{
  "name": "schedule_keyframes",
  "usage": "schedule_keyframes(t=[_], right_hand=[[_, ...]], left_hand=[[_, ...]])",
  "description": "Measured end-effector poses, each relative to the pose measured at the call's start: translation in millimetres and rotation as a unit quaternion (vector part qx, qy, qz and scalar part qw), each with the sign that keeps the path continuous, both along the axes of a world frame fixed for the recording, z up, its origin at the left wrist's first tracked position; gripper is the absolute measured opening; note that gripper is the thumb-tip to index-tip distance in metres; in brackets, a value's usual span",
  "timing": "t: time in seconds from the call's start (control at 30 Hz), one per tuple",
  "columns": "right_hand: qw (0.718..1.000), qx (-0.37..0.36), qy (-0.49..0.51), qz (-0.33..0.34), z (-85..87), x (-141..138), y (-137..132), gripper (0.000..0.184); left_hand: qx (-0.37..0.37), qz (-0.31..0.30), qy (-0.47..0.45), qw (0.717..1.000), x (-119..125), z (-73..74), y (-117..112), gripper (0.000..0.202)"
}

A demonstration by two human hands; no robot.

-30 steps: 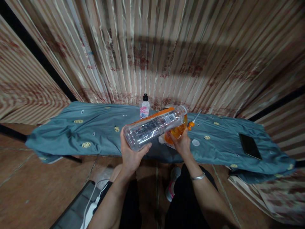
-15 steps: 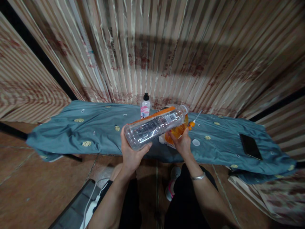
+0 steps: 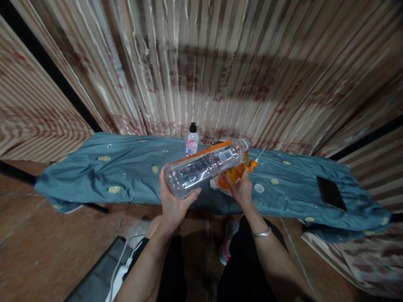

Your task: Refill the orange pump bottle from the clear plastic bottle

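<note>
My left hand is closed around the base of a large clear plastic bottle with an orange-edged label. The bottle is tilted, its neck up and to the right; little or no liquid shows in it. My right hand is closed on a smaller bottle of orange liquid. The large bottle's neck lies above this one and partly hides it, so I cannot tell whether their mouths touch. Right of that hand is an orange pump head with a thin clear tube.
A clear bottle with a black cap and pink label stands at the back. A white round cap and a dark phone lie on the blue-green cloth. Striped curtain hangs behind; a power strip is lower left.
</note>
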State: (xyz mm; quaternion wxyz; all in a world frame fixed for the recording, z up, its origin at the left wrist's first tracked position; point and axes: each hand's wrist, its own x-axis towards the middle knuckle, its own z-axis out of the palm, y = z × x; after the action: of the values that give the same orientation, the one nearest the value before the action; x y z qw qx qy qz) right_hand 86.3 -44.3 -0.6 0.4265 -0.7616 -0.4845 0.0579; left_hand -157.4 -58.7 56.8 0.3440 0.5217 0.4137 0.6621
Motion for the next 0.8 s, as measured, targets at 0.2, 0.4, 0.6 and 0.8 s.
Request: schedule_keyframes(t=[0.2, 0.4, 0.6, 0.8], right_hand=[[1.000, -0.007, -0.007, -0.009, -2.6, 0.9, 1.8, 0.099], [1.000, -0.008, -0.006, -0.004, -0.6, 0.4, 1.5, 0.097], [1.000, -0.022, 0.003, -0.006, 4.0, -1.6, 0.5, 0.098], [1.000, -0.017, 0.000, -0.002, 3.9, -1.6, 0.1, 0.100]], left_hand=[[0.007, 0.014, 0.008, 1.000, 0.0, 2.6, -0.6, 0.099], [0.003, 0.009, 0.002, 1.000, 1.0, 2.8, -0.7, 0.099], [0.003, 0.006, 0.004, 1.000, 0.7, 1.7, -0.5, 0.100], [-0.004, 0.003, 0.002, 1.000, 0.2, 1.3, -0.3, 0.101]])
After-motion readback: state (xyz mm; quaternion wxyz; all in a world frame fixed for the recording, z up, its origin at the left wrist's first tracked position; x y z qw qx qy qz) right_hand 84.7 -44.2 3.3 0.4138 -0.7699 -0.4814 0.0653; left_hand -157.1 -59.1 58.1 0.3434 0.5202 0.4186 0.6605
